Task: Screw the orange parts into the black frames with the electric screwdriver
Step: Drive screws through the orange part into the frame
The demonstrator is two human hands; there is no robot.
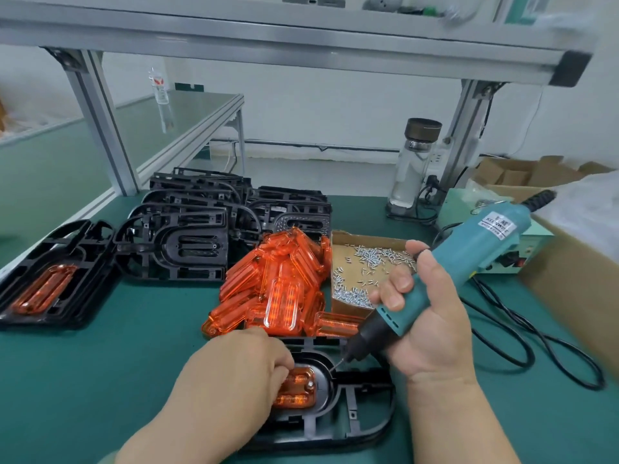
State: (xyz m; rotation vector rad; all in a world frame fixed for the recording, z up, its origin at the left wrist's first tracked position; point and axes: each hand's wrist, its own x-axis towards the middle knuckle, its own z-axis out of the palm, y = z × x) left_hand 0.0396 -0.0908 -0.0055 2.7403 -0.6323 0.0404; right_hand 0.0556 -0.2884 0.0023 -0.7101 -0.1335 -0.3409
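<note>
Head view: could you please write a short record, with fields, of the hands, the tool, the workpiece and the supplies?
Left hand: fingers curled over the orange part, holding it in the black frame
Right hand: grips the electric screwdriver
Bit: tilted, tip over the frame beside the part, not on the screw
Screw: sits at the part's right end
Supplies: pile of orange parts, box of screws, stack of black frames behind
</note>
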